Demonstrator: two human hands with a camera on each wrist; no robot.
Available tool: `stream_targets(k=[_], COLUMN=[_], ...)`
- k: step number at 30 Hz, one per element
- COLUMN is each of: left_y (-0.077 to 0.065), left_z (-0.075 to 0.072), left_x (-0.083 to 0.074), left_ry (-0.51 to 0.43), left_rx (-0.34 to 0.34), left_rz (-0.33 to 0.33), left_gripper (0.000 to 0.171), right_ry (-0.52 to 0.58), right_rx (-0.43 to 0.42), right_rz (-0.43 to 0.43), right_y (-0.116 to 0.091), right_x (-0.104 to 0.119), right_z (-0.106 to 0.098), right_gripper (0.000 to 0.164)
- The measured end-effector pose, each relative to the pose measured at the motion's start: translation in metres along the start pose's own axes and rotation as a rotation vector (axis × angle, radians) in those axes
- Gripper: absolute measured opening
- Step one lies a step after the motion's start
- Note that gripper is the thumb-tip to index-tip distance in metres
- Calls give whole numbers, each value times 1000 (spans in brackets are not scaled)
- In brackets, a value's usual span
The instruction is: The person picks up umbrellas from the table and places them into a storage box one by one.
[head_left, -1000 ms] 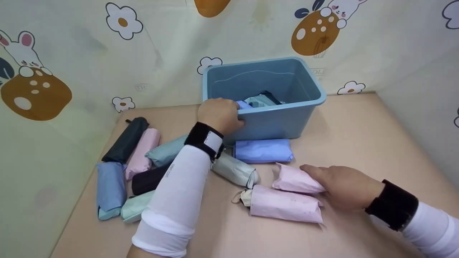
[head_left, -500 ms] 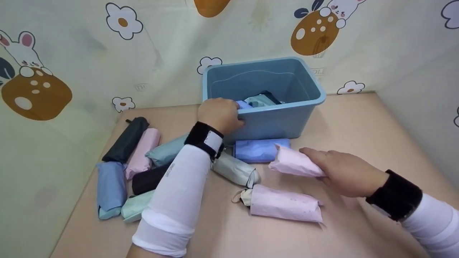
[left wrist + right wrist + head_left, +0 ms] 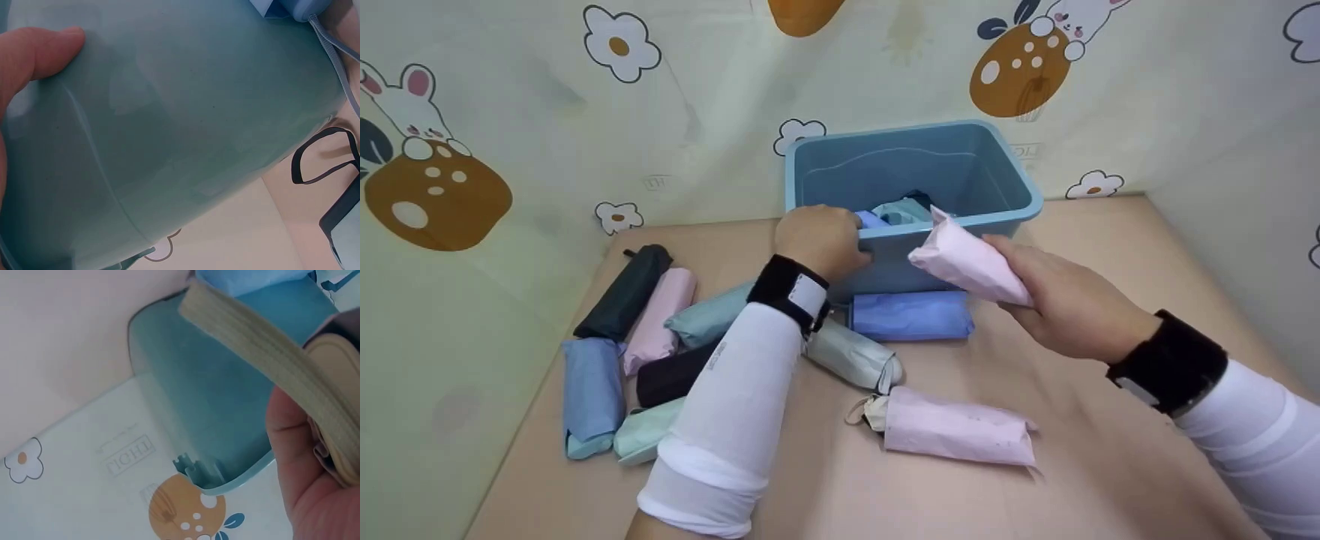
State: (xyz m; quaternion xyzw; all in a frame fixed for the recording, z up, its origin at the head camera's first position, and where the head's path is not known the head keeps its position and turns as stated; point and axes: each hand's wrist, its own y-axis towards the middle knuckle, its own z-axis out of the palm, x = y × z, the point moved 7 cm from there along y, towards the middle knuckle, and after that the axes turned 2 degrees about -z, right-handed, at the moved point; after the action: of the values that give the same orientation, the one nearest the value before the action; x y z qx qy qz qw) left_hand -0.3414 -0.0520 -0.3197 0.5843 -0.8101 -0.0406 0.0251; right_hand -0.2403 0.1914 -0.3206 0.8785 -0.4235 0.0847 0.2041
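My right hand (image 3: pixel 1080 304) grips a pink folded umbrella (image 3: pixel 971 262), raised off the table in front of the blue plastic bin (image 3: pixel 997 259). In the right wrist view a beige strap (image 3: pixel 242 332) hangs from the umbrella's handle, close to the thumb. My left hand (image 3: pixel 819 238) holds the bin's front rim near its left corner; its thumb (image 3: pixel 56 50) lies on the outer wall in the left wrist view, and the other fingers are mostly hidden. Inside the bin are a teal folded umbrella (image 3: pixel 904 212) and parts of blue and dark ones.
A second pink umbrella (image 3: pixel 960 427) lies at the front, with a grey one (image 3: pixel 851 352) and a blue one (image 3: pixel 913 315) nearer the bin. Several more, including a dark green one (image 3: pixel 626 292), lie left of my left arm. A patterned curtain (image 3: pixel 712 90) hangs behind.
My right hand has lifted the pink umbrella from beside the other pink one, up and toward the bin, tilting it. The left hand has stayed on the rim.
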Motion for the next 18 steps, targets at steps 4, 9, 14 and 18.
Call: stream_targets(k=[4,9,14,18], left_y=[1,1,0,0], left_z=[0,0,0,0], left_x=[-1,-1,-1,-2], left_ry=[8,17,28,27], left_rx=[0,-8,-13,-21], left_rz=[1,1,1,4], left_gripper=[37,35,36,36], right_ry=[21,103,185,217], right_rx=[-86,-140,-173,-189], right_rz=[8,60,131,183], right_y=[15,38,63,80], right_x=[0,-3,-10,-16], right_z=[-11,-22,-30,-35], right_gripper=[71,72,73,73])
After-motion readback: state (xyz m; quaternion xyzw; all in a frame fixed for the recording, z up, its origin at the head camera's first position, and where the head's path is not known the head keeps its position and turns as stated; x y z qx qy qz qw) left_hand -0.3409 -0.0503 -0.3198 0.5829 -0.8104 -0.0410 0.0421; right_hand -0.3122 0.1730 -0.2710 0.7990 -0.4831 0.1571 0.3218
